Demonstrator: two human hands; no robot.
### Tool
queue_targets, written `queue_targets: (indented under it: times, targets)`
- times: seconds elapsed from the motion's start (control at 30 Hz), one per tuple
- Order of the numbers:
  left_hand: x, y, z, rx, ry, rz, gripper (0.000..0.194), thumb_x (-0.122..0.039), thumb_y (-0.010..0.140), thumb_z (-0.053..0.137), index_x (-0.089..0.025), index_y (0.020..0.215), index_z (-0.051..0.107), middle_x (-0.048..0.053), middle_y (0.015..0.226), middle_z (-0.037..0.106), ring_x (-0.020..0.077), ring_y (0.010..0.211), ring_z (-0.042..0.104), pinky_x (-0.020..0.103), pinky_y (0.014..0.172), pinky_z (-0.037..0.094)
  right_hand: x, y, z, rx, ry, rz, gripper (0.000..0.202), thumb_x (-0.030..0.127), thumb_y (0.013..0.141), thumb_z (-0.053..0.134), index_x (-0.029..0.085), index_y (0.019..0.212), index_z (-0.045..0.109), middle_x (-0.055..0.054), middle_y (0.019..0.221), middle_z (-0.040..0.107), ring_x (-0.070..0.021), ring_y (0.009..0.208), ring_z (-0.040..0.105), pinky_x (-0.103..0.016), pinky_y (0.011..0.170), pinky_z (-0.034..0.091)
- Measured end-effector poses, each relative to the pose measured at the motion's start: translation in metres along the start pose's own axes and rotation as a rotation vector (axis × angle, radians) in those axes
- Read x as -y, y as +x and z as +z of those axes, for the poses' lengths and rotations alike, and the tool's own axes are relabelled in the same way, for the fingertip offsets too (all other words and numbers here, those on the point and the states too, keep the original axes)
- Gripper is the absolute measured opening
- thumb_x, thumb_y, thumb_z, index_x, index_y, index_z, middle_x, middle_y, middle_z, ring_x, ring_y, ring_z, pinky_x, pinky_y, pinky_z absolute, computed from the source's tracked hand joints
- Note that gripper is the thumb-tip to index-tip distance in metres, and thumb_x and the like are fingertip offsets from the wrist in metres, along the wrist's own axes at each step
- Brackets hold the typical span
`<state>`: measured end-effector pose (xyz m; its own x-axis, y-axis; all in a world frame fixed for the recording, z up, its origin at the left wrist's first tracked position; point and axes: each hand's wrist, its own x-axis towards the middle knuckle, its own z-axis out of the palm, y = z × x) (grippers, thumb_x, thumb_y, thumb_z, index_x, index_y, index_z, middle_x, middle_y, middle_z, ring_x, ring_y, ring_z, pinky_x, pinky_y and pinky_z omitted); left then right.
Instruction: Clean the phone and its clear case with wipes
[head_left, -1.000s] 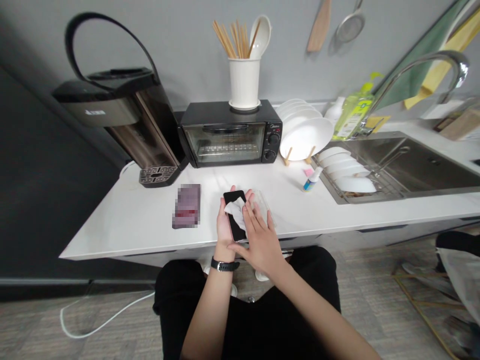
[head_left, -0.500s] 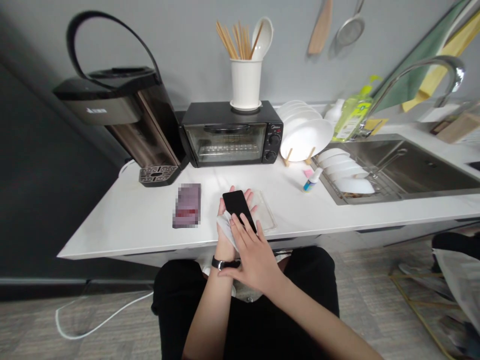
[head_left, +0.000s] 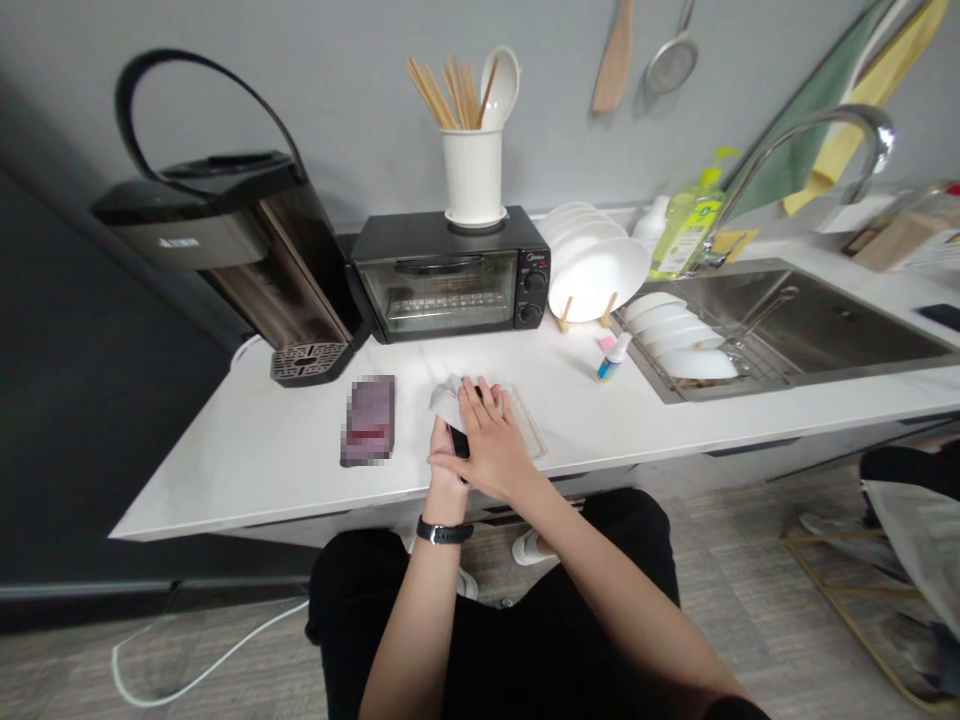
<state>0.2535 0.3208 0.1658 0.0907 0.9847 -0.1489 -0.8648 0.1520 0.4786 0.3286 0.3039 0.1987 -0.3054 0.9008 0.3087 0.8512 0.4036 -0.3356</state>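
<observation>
A black smartphone (head_left: 458,440) lies in my left hand (head_left: 442,455), which supports it from beneath just above the counter's front edge. My right hand (head_left: 491,445) lies over the screen, fingers stretched toward the phone's far end, hiding most of it. Under those fingers is a light grey-white cloth or wipe (head_left: 448,400), pressed against the phone and sticking out to the left. A clear phone case (head_left: 531,425) rests on the counter just right of my hands. Left of them lies a pixelated purple item (head_left: 369,420).
Behind stand a water dispenser (head_left: 300,270) and a toaster oven (head_left: 450,290) topped by a utensil holder (head_left: 474,175). To the right are a small spray bottle (head_left: 613,358), racked plates (head_left: 596,275) and a sink (head_left: 817,315) holding bowls. Another person's clothing shows at far right.
My right hand has slid with the cloth from the phone's near end toward its far end. The camera view has shifted slightly.
</observation>
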Motion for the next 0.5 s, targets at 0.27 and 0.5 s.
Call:
queue_targets:
  times: [0.27, 0.5]
  targets:
    - [-0.016, -0.005, 0.003, 0.053, -0.053, -0.121, 0.062, -0.060, 0.108, 0.033, -0.039, 0.166, 0.036, 0.008, 0.167, 0.048, 0.0285, 0.161, 0.035, 0.058, 0.132, 0.025, 0.023, -0.083, -0.008, 0.030, 0.011, -0.147, 0.113, 0.084, 0.093, 0.049, 0.007, 0.170, 0.016, -0.015, 0.177, 0.021, -0.0362, 0.167, 0.014, -0.062, 0.133, 0.022]
    - [-0.022, 0.005, 0.007, 0.079, -0.033, -0.172, 0.059, -0.056, 0.110, 0.030, -0.033, 0.161, 0.048, 0.008, 0.163, 0.054, 0.0286, 0.160, 0.037, 0.054, 0.133, 0.025, 0.002, -0.050, -0.007, -0.010, -0.052, 0.028, 0.108, 0.081, 0.096, 0.046, 0.006, 0.169, 0.020, -0.018, 0.177, 0.021, -0.0392, 0.167, 0.012, -0.067, 0.132, 0.017]
